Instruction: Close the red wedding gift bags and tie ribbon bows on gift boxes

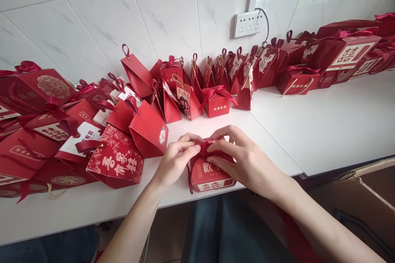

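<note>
A red gift box (197, 176) with gold and white characters stands upright at the table's front edge, a dark red cord hanging at its left side. On its top is a red ribbon (204, 148), gathered at the middle. My left hand (179, 157) pinches the ribbon from the left, thumb and forefinger together. From the right, my right hand (243, 156) closes its fingertips on the same ribbon and covers part of the box top. The fingers hide some of the ribbon, so its exact shape there cannot be made out.
Finished-looking red boxes (115, 158) are heaped at the left, and a small bowed box (217, 102) stands behind my hands. More boxes (345, 51) are stacked at the right along the tiled wall (163, 12) with a socket strip (249, 24). A cardboard carton (364, 205) stands below right.
</note>
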Demonstrator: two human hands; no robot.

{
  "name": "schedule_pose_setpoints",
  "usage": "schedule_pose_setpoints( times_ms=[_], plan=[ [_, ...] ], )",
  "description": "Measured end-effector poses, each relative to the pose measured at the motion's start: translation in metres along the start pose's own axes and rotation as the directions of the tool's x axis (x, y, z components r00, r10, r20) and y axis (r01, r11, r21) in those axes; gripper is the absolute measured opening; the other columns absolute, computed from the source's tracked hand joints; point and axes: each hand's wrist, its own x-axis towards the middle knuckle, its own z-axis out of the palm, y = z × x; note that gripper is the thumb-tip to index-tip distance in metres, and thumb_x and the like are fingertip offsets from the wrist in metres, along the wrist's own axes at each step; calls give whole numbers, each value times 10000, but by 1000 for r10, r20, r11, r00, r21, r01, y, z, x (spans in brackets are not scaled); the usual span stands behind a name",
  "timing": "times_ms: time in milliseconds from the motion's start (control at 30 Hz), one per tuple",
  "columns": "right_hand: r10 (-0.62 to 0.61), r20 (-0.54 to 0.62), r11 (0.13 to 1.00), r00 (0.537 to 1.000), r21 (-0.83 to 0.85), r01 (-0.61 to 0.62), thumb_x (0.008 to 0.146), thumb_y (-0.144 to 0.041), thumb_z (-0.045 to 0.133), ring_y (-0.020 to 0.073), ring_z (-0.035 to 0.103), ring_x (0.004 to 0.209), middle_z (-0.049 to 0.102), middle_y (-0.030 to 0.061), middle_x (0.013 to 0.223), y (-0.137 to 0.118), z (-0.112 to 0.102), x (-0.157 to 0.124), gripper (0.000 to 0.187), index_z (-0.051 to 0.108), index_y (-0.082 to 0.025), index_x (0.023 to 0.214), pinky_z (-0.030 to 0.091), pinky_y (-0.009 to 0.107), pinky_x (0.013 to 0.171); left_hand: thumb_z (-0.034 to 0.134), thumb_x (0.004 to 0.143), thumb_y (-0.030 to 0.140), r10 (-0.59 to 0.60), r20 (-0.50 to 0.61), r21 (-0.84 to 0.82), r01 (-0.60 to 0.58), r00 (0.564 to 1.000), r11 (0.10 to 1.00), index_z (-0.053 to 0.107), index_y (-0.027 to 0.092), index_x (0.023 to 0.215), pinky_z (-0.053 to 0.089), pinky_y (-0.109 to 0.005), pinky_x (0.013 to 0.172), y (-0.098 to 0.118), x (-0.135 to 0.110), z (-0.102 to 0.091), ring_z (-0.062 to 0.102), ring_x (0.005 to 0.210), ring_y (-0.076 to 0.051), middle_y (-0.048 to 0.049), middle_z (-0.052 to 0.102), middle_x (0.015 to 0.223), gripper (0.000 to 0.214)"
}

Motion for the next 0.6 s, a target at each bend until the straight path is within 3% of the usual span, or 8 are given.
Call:
schedule_pose_setpoints(
  times_ms=[200,333,400,467,533,600],
  plan=[
    [-126,-2,982,992,-140,124,946,-176,526,208,596,852,631,118,996,3,5,2,175,690,-152,889,527,361,752,527,863,265,18,15,13,-18,1000,1000,573,166,584,378,-308,945,1,0,-1,557,1109,-227,-59,604,1073,300],
    [-219,-20,950,975,-230,209,949,-128,504,185,547,761,655,109,915,3,3,1,213,687,-136,840,470,325,670,501,872,272,93,-61,227,-77,994,971,635,180,677,423,-300,870,4,-2,2,576,1031,-203,-54,621,1026,254],
    [-255,-21,939,967,-246,242,949,-114,504,189,545,781,664,118,931,5,0,0,184,682,-121,904,459,325,675,501,874,257,229,-148,424,-148,962,893,658,181,749,432,-293,855,5,-6,6,574,984,-186,-50,617,980,214],
    [-292,-16,925,956,-259,278,957,-108,488,199,554,828,672,135,985,8,-4,-3,182,669,-112,978,462,333,695,509,871,224,382,-201,575,-208,902,792,654,174,779,445,-273,845,5,-11,9,576,930,-160,-43,595,929,179],
    [-333,-5,907,943,-275,319,968,-103,464,209,563,868,673,152,1037,11,-8,-5,198,652,-108,1028,471,344,713,522,866,185,478,-218,649,-239,851,723,644,169,806,467,-238,794,5,-16,12,581,860,-129,-32,567,896,137],
    [-363,8,893,932,-282,350,976,-99,444,217,575,900,672,164,1072,13,-11,-8,210,640,-104,1050,484,357,732,537,859,155,514,-223,677,-248,828,693,633,169,820,476,-201,698,4,-22,14,572,765,-96,-19,547,880,104]
  ],
)
